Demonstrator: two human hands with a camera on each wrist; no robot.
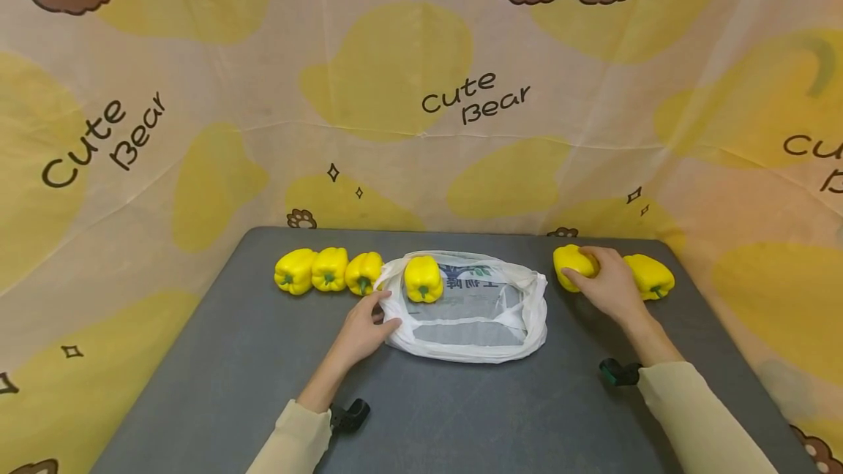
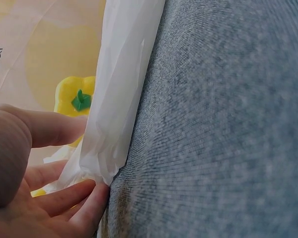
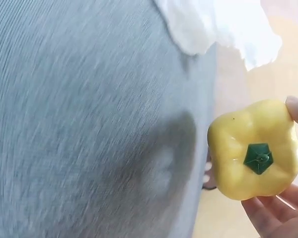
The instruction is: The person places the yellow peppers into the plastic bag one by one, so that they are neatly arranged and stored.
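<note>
My left hand point(image 1: 362, 328) holds the left rim of a white plastic bag point(image 1: 461, 352), which lies with its mouth spread wide. In the left wrist view the bag point(image 2: 121, 89) gathers in folds at the fingertips. Inside the bag's left part sits one yellow bell pepper point(image 1: 423, 279), stem toward me. To the right, my right hand point(image 1: 612, 280) grips another yellow bell pepper point(image 1: 571, 267) just above the table. The right wrist view shows this pepper's green stem point(image 3: 258, 158) between thumb and fingers, its shadow on the tabletop.
Three yellow bell peppers point(image 1: 329, 269) stand in a row left of the bag. A further bell pepper point(image 1: 650, 276) lies beyond my right hand. The grey table point(image 1: 474, 415) ends at a patterned cloth backdrop point(image 1: 395, 167).
</note>
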